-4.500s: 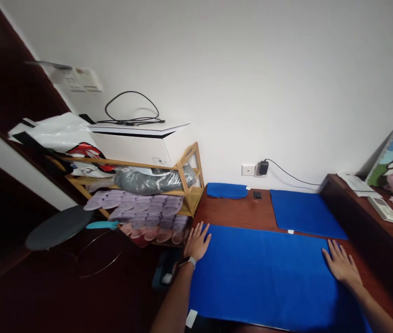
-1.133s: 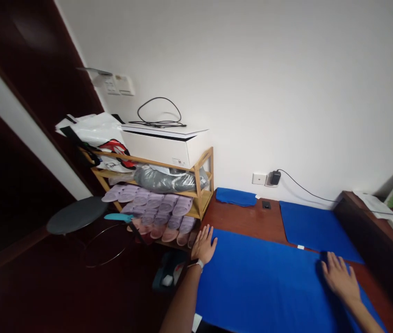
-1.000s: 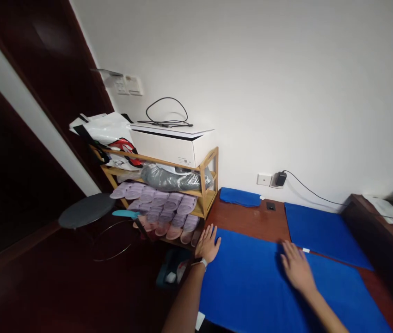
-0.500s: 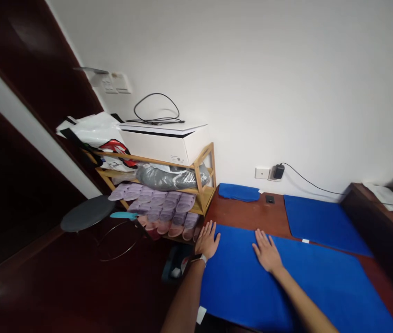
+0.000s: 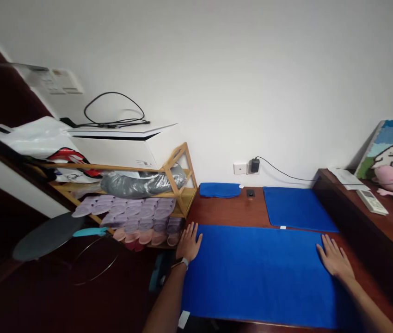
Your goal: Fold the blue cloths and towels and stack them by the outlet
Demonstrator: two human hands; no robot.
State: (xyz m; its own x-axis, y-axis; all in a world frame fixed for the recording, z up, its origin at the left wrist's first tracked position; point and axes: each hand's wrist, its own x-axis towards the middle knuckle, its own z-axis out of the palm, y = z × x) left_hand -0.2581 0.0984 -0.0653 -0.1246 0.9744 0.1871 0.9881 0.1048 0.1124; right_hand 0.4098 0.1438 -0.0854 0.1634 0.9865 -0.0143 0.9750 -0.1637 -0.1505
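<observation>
A large blue cloth (image 5: 259, 273) lies spread flat on the reddish-brown table (image 5: 227, 211). My left hand (image 5: 188, 244) rests with its fingers apart on the cloth's far left corner, a watch on its wrist. At the far right corner, my right hand (image 5: 335, 259) lies flat with fingers spread, partly on the cloth. Neither hand holds anything. Behind the large cloth are a small folded blue cloth (image 5: 220, 189) at the left and a medium blue cloth (image 5: 298, 208) lying flat at the right.
Left of the table stands a wooden rack (image 5: 185, 196) with slippers (image 5: 144, 208) and a white box (image 5: 120, 150). A stool (image 5: 49, 236) is farther left. A plugged adapter (image 5: 255, 165) trails a cable along the wall. On the right ledge lies a remote (image 5: 371, 202).
My right hand has moved right across the large cloth to its far right corner. My left hand stays at the left corner. The view has turned to the right.
</observation>
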